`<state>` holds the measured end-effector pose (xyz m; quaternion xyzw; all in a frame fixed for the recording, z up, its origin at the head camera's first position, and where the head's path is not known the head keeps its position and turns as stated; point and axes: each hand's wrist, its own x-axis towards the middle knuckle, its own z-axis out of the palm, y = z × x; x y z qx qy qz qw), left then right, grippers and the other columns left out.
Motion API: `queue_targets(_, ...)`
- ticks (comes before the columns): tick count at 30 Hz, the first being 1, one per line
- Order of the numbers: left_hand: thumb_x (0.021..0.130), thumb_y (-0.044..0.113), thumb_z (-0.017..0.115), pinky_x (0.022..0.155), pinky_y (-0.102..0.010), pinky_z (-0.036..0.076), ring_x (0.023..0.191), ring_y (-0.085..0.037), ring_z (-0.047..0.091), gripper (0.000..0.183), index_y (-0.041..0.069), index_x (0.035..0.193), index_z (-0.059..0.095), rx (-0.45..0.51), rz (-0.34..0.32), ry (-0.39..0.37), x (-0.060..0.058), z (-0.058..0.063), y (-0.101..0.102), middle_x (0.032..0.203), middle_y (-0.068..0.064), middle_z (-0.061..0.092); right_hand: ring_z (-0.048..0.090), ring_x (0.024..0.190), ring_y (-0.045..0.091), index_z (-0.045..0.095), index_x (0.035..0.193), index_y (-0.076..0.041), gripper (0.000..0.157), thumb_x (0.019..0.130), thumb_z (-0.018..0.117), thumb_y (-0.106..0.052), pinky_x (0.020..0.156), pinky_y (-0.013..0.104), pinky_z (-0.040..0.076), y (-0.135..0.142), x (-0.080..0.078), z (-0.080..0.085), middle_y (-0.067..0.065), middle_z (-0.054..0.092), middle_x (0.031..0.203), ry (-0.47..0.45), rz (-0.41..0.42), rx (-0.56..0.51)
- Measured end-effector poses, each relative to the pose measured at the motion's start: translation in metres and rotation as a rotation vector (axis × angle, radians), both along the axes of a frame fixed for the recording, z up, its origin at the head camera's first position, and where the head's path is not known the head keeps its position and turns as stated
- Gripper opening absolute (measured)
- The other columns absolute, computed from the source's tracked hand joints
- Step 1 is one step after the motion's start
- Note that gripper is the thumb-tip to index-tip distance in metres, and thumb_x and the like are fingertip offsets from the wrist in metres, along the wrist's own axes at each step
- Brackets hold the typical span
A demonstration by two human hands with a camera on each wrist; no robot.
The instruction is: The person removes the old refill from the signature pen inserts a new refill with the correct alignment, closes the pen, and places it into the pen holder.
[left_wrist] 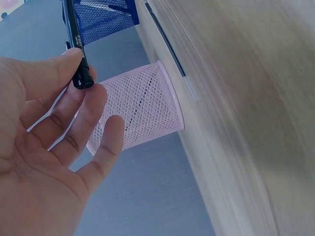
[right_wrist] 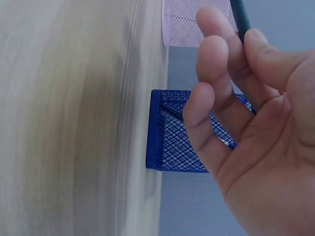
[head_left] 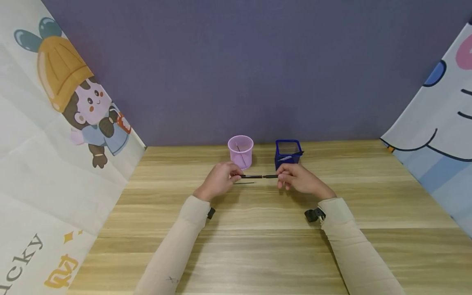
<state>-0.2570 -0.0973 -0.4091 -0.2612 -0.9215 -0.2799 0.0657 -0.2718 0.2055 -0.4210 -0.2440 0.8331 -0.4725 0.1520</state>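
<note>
A slim black pen (head_left: 252, 176) is held level between both hands over the table. My left hand (head_left: 220, 180) pinches its left end, with the clip end (left_wrist: 81, 73) between thumb and fingers in the left wrist view. The other end, a dark barrel (right_wrist: 239, 17), is pinched by thumb and index finger of my right hand (head_left: 301, 179), its remaining fingers loosely bent. A thin ink refill (left_wrist: 166, 42), dark with a clear tip, lies on the table just below the pen in the head view.
Behind the left hand stands a pink mesh cup (head_left: 234, 159) with a thin refill inside. A blue square mesh holder (head_left: 279, 162) behind the right hand contains a pen (head_left: 294, 155) leaning past its rim. A grey-blue panel (head_left: 236, 73) closes the table's back.
</note>
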Motion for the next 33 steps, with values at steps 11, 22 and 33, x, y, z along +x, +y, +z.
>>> queue_targets(11, 0.091, 0.008, 0.076, 0.084, -0.032, 0.057, 0.087, -0.015, 0.067, 0.006, 0.009, 0.096, 0.077, -0.01, 0.005, -0.01, 0.0001, -0.0007, 0.003, 0.095, -0.003, 0.073, 0.066, 0.073, 0.03, 0.06, 0.116, 0.003, 0.016, 0.107, 0.049, -0.005, 0.065, 0.038, 0.059, -0.0003, 0.0005, 0.0011, 0.013, 0.074, 0.089, 0.024, 0.002, 0.024)
queue_targets(22, 0.091, 0.006, 0.075, 0.083, -0.032, 0.058, 0.086, -0.016, 0.066, 0.007, 0.008, 0.097, 0.077, 0.01, -0.003, -0.022, 0.0026, 0.0008, 0.0041, 0.095, -0.003, 0.073, 0.066, 0.073, 0.032, 0.06, 0.115, 0.003, 0.016, 0.106, 0.049, -0.003, 0.064, 0.037, 0.059, 0.0007, 0.001, -0.001, 0.013, 0.073, 0.089, 0.014, 0.001, 0.006)
queue_targets(33, 0.092, 0.008, 0.075, 0.085, -0.034, 0.057, 0.087, -0.015, 0.066, 0.007, 0.009, 0.098, 0.076, 0.026, -0.007, -0.031, 0.001, -0.0017, 0.0057, 0.095, -0.002, 0.073, 0.066, 0.073, 0.03, 0.059, 0.116, 0.006, 0.017, 0.107, 0.049, -0.004, 0.065, 0.034, 0.059, 0.0015, -0.001, -0.0011, 0.018, 0.073, 0.091, 0.004, -0.007, 0.013)
